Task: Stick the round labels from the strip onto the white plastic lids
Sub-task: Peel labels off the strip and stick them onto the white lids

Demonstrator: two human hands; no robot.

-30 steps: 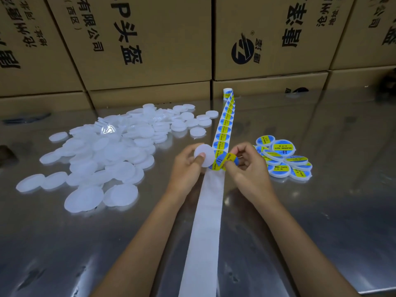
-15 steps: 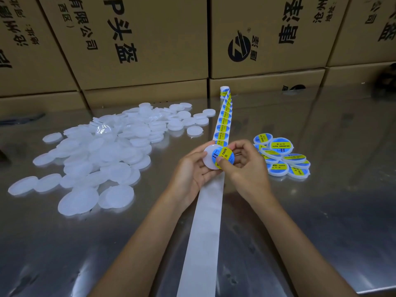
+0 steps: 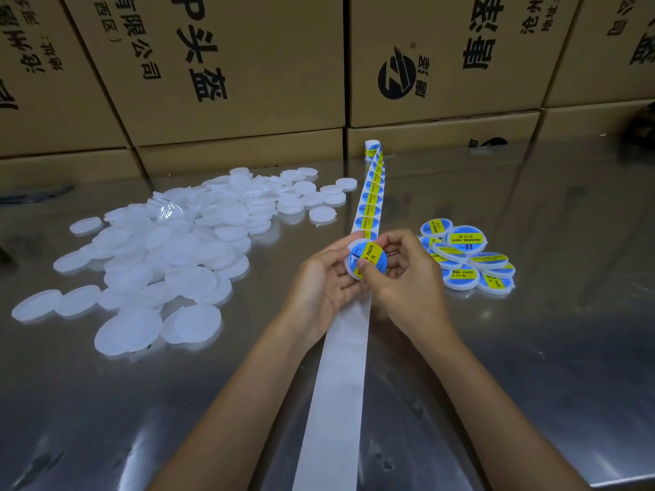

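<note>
Change: since 0.5 s ago the label is sitting flatter and more centred on the lid; a second ago it was only half peeled off the strip, lid bare beside it.
Left hand [image 3: 320, 283]: cupping the held lid [image 3: 354, 271] from its 9 o'clock side, fingers curling around the rim, closed on it.
Right hand [image 3: 407, 278]: gripping the same lid from 3 o'clock, thumb [image 3: 365, 274] pressing down on the label face.
Round label [image 3: 368, 258]: blue and yellow, "PASTE" readable, lying on the lid, tilted; lid rim showing white around it.
Label strip [image 3: 370, 207]: running from the hands toward 12 o'clock, filled with labels, ending in a small roll [image 3: 372, 148] by the boxes.
Empty backing [image 3: 340, 384]: plain white, running from under the hands toward 6 o'clock, flat on the metal table [image 3: 531, 366].
Unlabelled lids [image 3: 170, 249]: big loose pile at 9 to 10 o'clock of the hands, well apart from them.
Labelled lids [image 3: 464, 256]: small overlapping heap at 3 o'clock, just beside the right hand.
Cardboard boxes [image 3: 230, 65]: stacked wall along the far edge at 12 o'clock, black printing.
</note>
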